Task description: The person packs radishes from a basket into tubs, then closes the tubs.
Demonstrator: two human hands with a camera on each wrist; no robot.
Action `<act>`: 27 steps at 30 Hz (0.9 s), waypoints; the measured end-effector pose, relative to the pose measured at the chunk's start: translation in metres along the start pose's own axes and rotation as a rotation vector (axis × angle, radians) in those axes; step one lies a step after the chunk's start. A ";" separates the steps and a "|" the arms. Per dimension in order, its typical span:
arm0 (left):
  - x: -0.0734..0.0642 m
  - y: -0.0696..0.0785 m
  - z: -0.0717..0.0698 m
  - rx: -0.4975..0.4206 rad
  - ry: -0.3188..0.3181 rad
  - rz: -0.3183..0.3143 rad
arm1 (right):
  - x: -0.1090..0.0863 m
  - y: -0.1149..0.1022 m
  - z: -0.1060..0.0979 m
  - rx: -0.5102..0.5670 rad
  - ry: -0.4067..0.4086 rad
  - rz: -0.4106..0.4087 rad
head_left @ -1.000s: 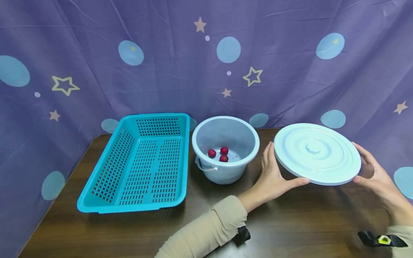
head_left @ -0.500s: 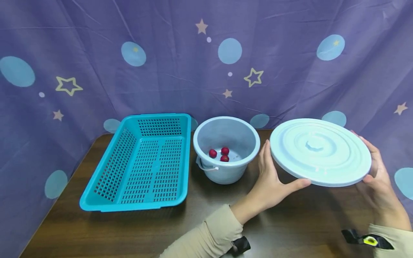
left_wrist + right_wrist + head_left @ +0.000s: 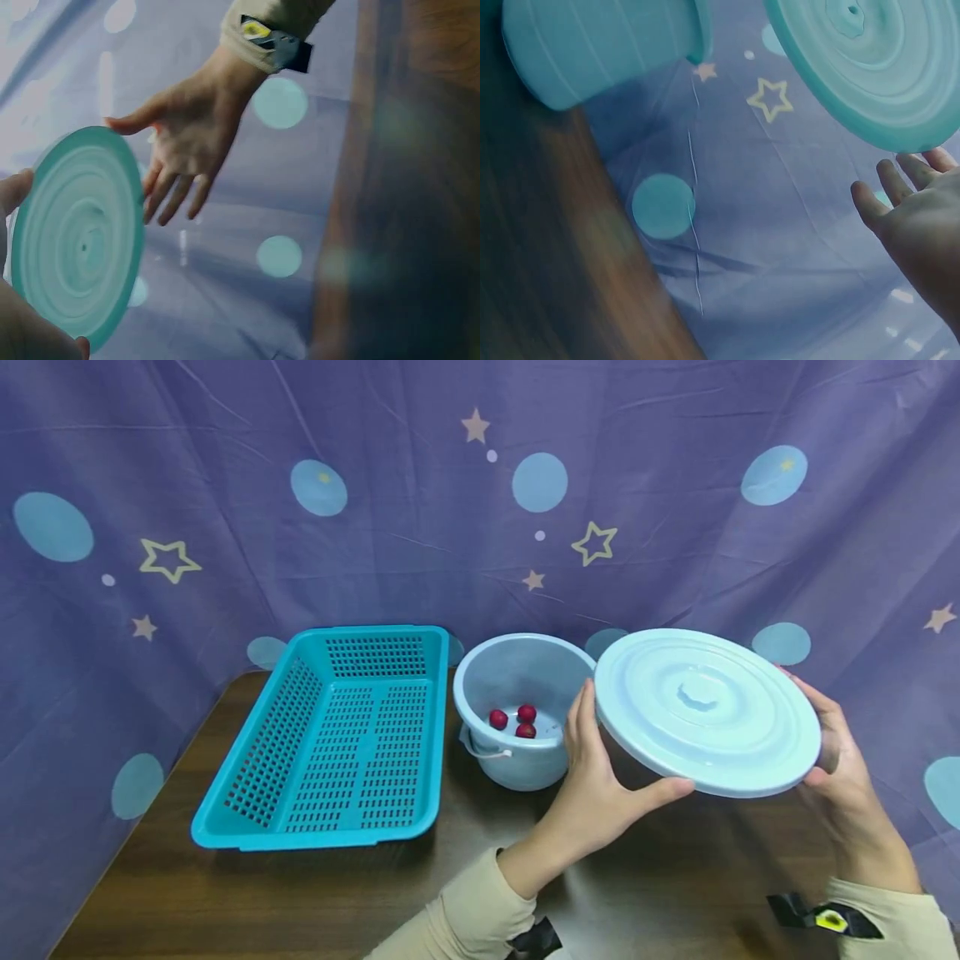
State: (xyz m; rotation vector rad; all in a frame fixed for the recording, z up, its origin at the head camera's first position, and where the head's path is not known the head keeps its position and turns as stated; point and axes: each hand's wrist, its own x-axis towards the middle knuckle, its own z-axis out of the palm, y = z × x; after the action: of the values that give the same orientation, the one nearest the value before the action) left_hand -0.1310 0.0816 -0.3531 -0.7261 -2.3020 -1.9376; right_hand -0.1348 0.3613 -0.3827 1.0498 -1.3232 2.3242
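Between my two hands, above the table, is a round pale-blue lid with a small knob in its centre, tilted slightly. My left hand pinches its left edge, thumb at the near rim. At the opposite edge my right hand grips the lid, its fingers partly hidden behind it; in the left wrist view that right hand shows with several fingers spread. Just left of the lid stands a pale-blue bucket, uncovered, its right side partly hidden by my left hand. Three small red round things lie inside; their kind is unclear.
A turquoise perforated plastic basket lies left of the bucket on the dark wooden table. Behind the table hangs a purple curtain with stars and dots. The bucket's thin handle hangs at its front left.
Both hands have raised the lid slightly and then carried it left, so its left edge now reaches the bucket's right side in the head view. Bucket and basket stay put.
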 end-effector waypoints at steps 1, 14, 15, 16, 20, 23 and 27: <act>-0.001 0.002 -0.005 0.003 0.002 -0.001 | 0.001 0.002 0.002 -0.043 -0.004 0.008; -0.008 0.001 -0.079 0.176 0.017 0.053 | 0.029 0.044 0.043 -0.197 -0.098 0.051; -0.008 0.000 -0.085 0.188 0.014 0.051 | 0.031 0.048 0.047 -0.191 -0.095 0.057; -0.008 -0.001 -0.090 0.198 0.013 0.050 | 0.033 0.052 0.050 -0.191 -0.088 0.063; -0.008 -0.004 -0.111 0.226 0.027 0.057 | 0.040 0.066 0.060 -0.221 -0.085 0.097; -0.007 -0.007 -0.126 0.251 0.040 0.055 | 0.046 0.075 0.065 -0.276 -0.095 0.145; -0.007 -0.011 -0.145 0.286 0.031 0.012 | 0.051 0.084 0.072 -0.353 -0.089 0.229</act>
State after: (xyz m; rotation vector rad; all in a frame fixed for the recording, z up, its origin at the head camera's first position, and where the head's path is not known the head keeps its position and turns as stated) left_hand -0.1660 -0.0581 -0.3346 -0.6716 -2.4748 -1.5542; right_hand -0.1835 0.2501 -0.3766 0.9369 -1.8909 2.0982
